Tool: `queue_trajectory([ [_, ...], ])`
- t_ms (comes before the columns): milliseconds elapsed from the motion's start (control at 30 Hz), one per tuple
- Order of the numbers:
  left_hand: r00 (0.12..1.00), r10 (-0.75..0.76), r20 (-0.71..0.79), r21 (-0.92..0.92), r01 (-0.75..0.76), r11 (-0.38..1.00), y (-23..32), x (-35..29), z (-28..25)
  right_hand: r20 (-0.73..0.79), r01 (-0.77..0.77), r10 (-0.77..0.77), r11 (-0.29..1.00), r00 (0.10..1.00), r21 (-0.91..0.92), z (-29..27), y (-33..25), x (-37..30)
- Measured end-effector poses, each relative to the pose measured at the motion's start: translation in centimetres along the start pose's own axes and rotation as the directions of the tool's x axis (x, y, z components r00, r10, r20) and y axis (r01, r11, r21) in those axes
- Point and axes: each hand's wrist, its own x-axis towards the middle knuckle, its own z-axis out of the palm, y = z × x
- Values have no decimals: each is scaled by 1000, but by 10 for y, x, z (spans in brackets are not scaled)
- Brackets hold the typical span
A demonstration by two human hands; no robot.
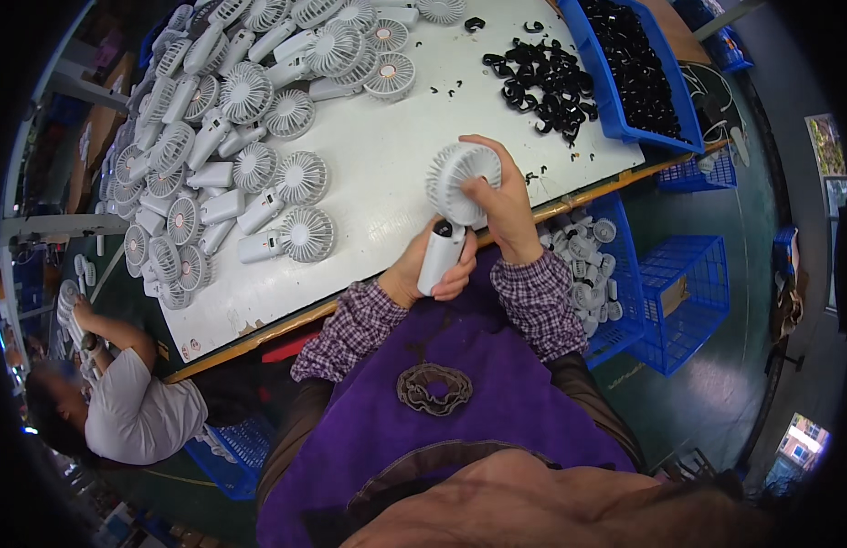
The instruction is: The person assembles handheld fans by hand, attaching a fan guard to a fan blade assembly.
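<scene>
In front of me, over the table's near edge, I hold a white handheld fan (453,183) with both hands. My left hand (422,268) is wrapped round its handle, and a small black part (444,228) shows at the handle's top, by the neck. My right hand (504,196) grips the round fan head, thumb on its front and fingers behind the rim. The head stands up and slightly right of the handle. Beyond my right hand lies a loose pile of curved black plastic pieces (544,89) on the white table (378,173).
Many white handheld fans (245,91) are heaped on the table's left. A blue bin (615,100) of black pieces stands at the far right. Below the right edge are a blue crate (624,310) of fan parts and another blue crate (693,297). A co-worker (140,406) sits at left.
</scene>
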Motion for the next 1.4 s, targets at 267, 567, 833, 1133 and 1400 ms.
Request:
queue_trajectory([
  [267,933,163,-321,232,-90,969,2,-39,3,158,-274,233,904,960,328,-14,23,-15],
  [567,927,171,-333,187,-113,976,-7,-24,62,288,-299,124,632,949,715,15,36,-59],
  [833,832,543,-113,986,27,163,26,-48,72,-73,120,-95,817,993,565,-64,15,-112],
  [1133,470,881,61,239,850,-470,138,-193,28,-791,-283,522,849,320,446,-362,176,-297],
  [1400,549,821,-157,118,836,-536,148,-193,39,-898,-283,374,909,232,306,-312,167,-210],
])
